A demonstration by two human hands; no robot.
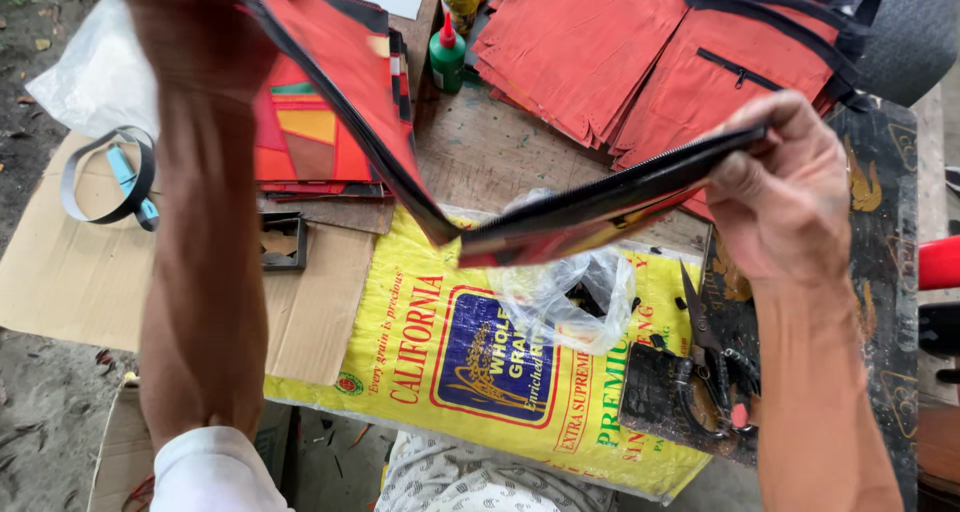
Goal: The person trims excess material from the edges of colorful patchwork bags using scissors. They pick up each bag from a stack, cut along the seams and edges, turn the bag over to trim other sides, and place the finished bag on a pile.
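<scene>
Pouch [560, 212], red with black zipper trim, held above bench [480, 152]; right hand [785, 197] pinches one end, left hand [190, 22] grips the other. Scissors [705, 367], plastic bag [565, 292], yellow sack [450, 362] underneath; glue bottle [447, 57], red panels [600, 42] far.

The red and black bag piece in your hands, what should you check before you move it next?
1. Right hand pinches the zipper edge: ok.
2. Left hand holds the other end of the bag piece: grip partly out of frame, cannot tell.
3. Piece lifted above the yellow sack: ok.
4. Scissors lie apart from both hands: ok.
5. Glue bottle stands upright: ok.
6. Clear plastic bag lies loose under the piece: not ok.
</scene>
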